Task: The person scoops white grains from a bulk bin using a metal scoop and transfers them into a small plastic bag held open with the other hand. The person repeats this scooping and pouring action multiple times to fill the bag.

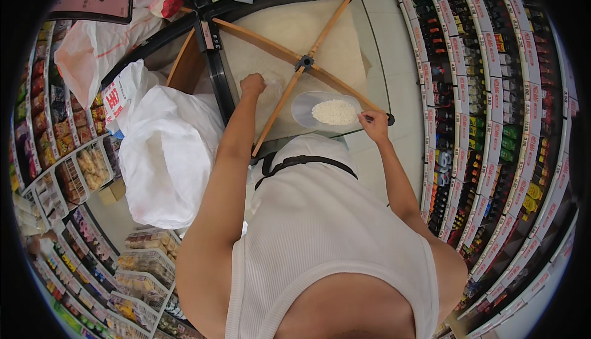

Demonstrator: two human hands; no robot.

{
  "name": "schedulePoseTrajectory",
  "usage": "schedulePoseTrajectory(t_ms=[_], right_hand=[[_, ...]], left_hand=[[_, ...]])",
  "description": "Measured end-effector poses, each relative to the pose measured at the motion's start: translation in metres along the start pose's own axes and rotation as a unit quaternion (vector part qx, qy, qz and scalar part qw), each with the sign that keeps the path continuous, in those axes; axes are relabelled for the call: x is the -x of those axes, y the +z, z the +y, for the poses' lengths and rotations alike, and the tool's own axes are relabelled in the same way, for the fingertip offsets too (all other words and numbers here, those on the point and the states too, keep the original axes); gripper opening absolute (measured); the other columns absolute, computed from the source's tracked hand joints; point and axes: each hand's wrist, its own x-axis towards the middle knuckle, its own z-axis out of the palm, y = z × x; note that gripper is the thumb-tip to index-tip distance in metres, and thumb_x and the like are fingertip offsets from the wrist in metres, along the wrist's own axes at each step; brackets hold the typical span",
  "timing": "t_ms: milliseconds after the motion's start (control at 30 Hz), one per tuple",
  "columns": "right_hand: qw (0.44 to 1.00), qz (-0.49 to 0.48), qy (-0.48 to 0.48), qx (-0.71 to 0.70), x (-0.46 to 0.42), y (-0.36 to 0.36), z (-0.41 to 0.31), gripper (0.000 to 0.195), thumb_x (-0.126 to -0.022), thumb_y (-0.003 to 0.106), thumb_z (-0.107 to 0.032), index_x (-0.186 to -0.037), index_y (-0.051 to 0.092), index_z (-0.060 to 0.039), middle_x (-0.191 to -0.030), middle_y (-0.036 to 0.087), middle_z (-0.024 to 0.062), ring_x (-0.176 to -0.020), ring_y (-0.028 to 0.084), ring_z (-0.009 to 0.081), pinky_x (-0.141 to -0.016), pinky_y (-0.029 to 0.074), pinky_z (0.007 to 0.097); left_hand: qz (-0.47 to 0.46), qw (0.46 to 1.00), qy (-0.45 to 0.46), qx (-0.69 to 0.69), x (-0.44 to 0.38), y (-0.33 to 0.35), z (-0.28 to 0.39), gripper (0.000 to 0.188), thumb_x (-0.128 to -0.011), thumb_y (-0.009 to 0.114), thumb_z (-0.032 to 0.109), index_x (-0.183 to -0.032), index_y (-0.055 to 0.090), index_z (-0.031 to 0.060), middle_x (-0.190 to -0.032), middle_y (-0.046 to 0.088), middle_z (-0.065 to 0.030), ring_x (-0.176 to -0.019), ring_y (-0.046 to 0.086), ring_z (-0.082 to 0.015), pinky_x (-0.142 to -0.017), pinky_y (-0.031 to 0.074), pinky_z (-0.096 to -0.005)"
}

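Note:
A bin of white rice [295, 25] lies before me under a wooden cross frame [334, 80] with a dark hub. My right hand [376, 124] grips the handle of a translucent plastic scoop [302, 110] at the bin's near right. A mound of rice [336, 112] lies in the scoop. My left hand [253, 84] is closed over the left part of the bin, left of one wooden bar. Something clear and thin, perhaps a plastic bag [276, 89], shows beside it; whether the fingers hold it cannot be told.
A large open white sack [171, 154] stands left of my left arm. Behind it are a printed sack [122, 90] and a wooden board [187, 62]. A black rim [217, 76] borders the bin. Stocked shelves [480, 108] rise at the right, wire baskets [92, 168] at the left.

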Motion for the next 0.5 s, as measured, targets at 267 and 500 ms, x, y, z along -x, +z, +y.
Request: schedulePoseTrajectory(t_ms=[267, 500], right_hand=[[0.978, -0.096, 0.047, 0.178, -0.038, -0.003, -0.083, 0.029, -0.078, 0.069, -0.040, -0.084, 0.077, -0.0123, -0.075, 0.071, 0.0110, -0.072, 0.068, 0.0322, -0.067, 0.054, 0.0412], [0.923, -0.236, -0.017, 0.304, -0.103, 0.080, -0.214, 0.032, -0.080, 0.064, -0.034, -0.092, 0.074, -0.0056, -0.093, 0.072, 0.0168, -0.086, 0.070, 0.0318, -0.074, 0.055, 0.0429]], left_hand=[[0.092, 0.916, 0.168, 0.353, 0.010, -0.020, -0.009, 0.024, -0.083, 0.072, 0.020, -0.103, 0.073, 0.0071, -0.076, 0.067, -0.0047, -0.069, 0.061, -0.0141, -0.066, 0.049, -0.0294], [0.069, 0.860, 0.197, 0.466, 0.024, -0.035, 0.000, 0.021, -0.079, 0.072, 0.012, -0.100, 0.075, 0.0104, -0.062, 0.055, 0.0009, -0.060, 0.052, -0.0093, -0.058, 0.045, -0.0263]])
